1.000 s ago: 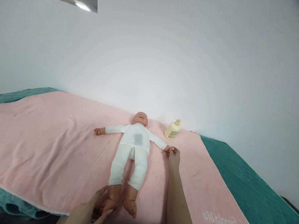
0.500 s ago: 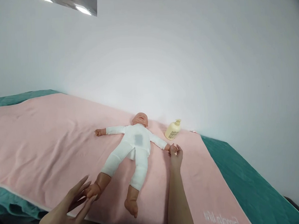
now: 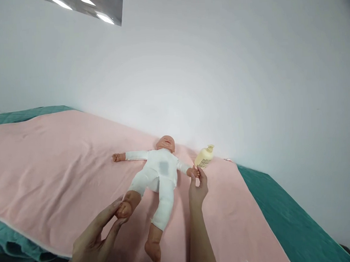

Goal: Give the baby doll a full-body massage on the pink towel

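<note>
A baby doll (image 3: 157,175) in a white suit lies on its back on a pink towel (image 3: 52,166), head toward the wall. My left hand (image 3: 95,240) pinches the doll's foot on the left side and holds that leg bent upward. My right hand (image 3: 198,187) grips the doll's small hand on the right side, with the arm lifted and folded inward. The doll's other arm stretches flat to the left, and its other leg lies straight toward me.
A cream pump bottle (image 3: 204,157) lies on the towel by the wall, just beyond my right hand. A teal sheet (image 3: 287,219) covers the bed under the towel. The white wall runs close behind the doll.
My left hand swung the doll's leg out to the left, then pushed it up so the knee bends. My right hand drew the doll's arm in toward its body.
</note>
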Demonstrator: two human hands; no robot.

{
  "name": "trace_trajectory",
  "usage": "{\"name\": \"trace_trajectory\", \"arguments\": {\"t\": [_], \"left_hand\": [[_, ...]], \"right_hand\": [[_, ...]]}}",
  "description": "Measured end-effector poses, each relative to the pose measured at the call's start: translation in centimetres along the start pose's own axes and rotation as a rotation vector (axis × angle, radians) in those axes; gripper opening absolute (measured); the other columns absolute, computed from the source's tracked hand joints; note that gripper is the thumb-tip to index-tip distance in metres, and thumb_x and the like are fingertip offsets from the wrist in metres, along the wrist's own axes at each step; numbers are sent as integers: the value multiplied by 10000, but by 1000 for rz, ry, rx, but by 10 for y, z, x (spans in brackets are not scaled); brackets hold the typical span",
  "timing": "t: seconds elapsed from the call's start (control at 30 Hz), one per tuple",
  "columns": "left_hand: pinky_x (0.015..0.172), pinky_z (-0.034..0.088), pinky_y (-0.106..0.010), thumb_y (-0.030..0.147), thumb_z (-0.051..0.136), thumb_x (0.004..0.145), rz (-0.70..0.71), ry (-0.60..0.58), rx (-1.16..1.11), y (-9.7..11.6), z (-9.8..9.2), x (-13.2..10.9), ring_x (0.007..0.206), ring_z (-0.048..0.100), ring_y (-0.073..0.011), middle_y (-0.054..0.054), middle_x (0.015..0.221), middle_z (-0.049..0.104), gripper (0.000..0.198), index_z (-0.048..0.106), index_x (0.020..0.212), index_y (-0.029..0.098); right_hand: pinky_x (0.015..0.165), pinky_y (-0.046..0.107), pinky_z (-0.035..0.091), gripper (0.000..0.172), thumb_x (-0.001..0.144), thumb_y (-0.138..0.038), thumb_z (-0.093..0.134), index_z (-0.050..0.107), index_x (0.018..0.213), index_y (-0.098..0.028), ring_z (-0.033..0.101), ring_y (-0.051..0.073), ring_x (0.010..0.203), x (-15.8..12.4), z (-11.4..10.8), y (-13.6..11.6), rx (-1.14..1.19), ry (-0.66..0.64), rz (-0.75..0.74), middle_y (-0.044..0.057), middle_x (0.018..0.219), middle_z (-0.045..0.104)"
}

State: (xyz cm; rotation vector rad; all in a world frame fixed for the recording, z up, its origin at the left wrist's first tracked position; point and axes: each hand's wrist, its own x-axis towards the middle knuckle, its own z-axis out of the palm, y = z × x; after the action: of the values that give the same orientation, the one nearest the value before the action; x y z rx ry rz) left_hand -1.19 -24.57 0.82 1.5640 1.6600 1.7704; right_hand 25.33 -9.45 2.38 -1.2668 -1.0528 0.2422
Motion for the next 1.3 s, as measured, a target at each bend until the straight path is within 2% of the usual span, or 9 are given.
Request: {"name": "trace_trajectory", "arguments": {"t": [0.13,0.3,0.43,0.53,0.67,0.9,1.1,1.2,1.3], "left_hand": [[953,564,-295,277,586,919,174,18,-69,3,15,15,1032,690,-180,18,1143,708,266,612,1184,291],[952,566,-313,202,563,936,246,19,-99,4,34,37,1053,680,-179,-7,1155,701,252,603,1179,256],[921,582,-315,170,593,921,394,27,-98,4,47,55,1030,692,-186,-19,1134,712,232,617,1143,235],[896,593,-311,159,608,909,494,38,-97,3,56,67,996,707,-189,-28,1109,724,230,618,1129,226],[891,589,-288,139,610,905,582,35,-94,0,69,79,994,708,-182,-45,1102,729,225,617,1118,212],[863,603,-296,201,584,931,573,11,-61,-6,84,89,950,721,-179,-42,1054,742,140,630,1064,202],[883,596,-292,169,602,916,595,4,-80,-2,81,87,971,716,-178,-35,1063,741,163,630,1073,202],[869,602,-291,171,599,917,592,-14,-77,3,73,83,974,715,-183,-32,1107,732,167,631,1075,215],[850,609,-282,196,606,916,531,-39,-48,6,60,75,959,720,-187,-10,1128,727,175,636,1084,239]], "right_hand": [[988,394,471,344,907,-329,528,636,1204,-193,592,219,1124,-7,18,-8,-38,-73,-234,102,1224,653],[915,378,522,302,955,-237,481,647,1208,-240,626,191,1043,-9,32,-15,-77,-217,-523,64,1121,710],[895,353,538,318,949,-145,484,653,1192,-262,649,169,1039,-15,38,-20,-93,-269,-732,38,1114,726],[931,345,521,341,941,-93,482,649,1186,-260,648,155,1068,-19,41,-21,-131,-311,-841,25,1138,724],[1035,388,439,311,937,-86,506,645,1164,-246,660,151,1046,-18,39,-17,-233,-332,-904,14,1145,723],[1088,413,403,288,950,-135,507,662,1153,-267,662,152,1055,-16,40,-14,-247,-387,-896,12,1147,722],[1064,417,434,263,945,-154,526,671,1143,-250,673,158,1050,-13,36,-8,-193,-365,-840,25,1136,727],[1030,445,463,232,935,-237,537,693,1106,-243,681,189,1031,-6,27,-2,-140,-261,-657,46,1098,737],[998,448,483,293,872,-356,603,691,1113,-214,649,237,1085,2,12,1,-79,-99,-280,82,1146,713]]}}
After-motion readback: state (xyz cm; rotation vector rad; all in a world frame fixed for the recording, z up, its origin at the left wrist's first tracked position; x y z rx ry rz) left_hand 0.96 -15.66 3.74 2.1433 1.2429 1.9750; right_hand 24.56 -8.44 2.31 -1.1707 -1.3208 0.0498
